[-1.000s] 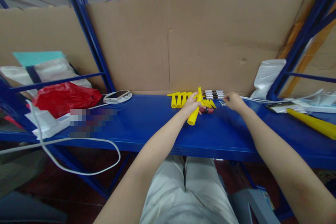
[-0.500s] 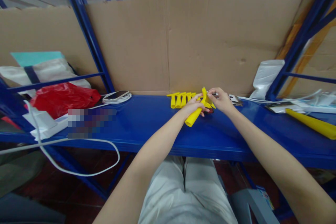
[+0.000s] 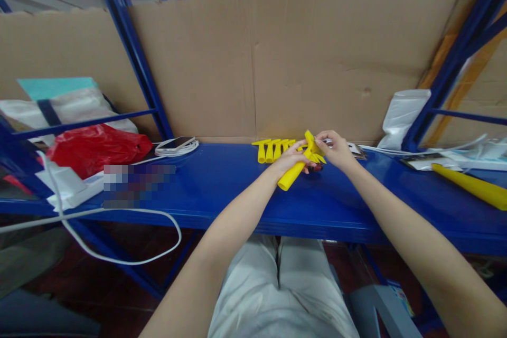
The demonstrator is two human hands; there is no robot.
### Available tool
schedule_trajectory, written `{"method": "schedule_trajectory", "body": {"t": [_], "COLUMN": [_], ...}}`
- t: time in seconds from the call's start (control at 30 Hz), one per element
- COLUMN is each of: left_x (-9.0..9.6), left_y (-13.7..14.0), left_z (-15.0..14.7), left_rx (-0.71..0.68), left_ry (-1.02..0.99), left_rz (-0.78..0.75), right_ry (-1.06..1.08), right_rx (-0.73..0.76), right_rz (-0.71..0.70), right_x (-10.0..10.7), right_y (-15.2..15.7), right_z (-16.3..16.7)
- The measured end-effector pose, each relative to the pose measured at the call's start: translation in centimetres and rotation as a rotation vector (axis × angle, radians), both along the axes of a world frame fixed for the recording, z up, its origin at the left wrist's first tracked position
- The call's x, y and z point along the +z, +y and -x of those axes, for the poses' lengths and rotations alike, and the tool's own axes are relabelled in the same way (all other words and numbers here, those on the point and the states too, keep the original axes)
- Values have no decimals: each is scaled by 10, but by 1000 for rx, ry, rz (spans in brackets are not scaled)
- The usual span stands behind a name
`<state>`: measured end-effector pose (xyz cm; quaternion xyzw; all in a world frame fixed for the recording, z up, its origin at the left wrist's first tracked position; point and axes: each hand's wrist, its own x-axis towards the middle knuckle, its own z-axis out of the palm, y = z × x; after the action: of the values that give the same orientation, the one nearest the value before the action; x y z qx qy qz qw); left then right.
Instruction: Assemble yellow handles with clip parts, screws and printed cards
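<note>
On my remote feed, tall brown cardboard point(image 3: 190, 74) stands behind a blue shelf point(image 3: 222, 190). A row of yellow pieces point(image 3: 269, 153) lies near the cardboard. My left hand point(image 3: 291, 157) grasps a yellow tube point(image 3: 292, 175) just in front of that row, open end toward me. My right hand's point(image 3: 336, 149) fingertips gather at its far end; I cannot tell what they pinch.

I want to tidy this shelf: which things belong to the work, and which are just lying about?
Likely work:
yellow tubular piece, held in left hand, right hand beside its far end
row of yellow T-shaped pieces

Apparently lying about:
crumpled red plastic bag
flat dark-screened phone
white plastic pouch
</note>
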<state>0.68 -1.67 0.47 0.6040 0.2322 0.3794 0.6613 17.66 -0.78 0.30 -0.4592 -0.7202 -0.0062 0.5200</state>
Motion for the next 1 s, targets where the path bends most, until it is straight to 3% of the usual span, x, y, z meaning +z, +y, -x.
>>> {"method": "schedule_trajectory", "body": {"t": [0.53,1.0], "left_x": [-1,-2], "left_y": [1,-1], "left_z": [0,-1], "left_rx": [33,39], "left_ry": [42,118], "left_rz": [49,36], "right_ry": [-51,-48], "right_rx": [-48,30], "right_rz": [37,24], "right_x": [-4,-6], "right_y": [3,6], "right_z": [-1,-2]}}
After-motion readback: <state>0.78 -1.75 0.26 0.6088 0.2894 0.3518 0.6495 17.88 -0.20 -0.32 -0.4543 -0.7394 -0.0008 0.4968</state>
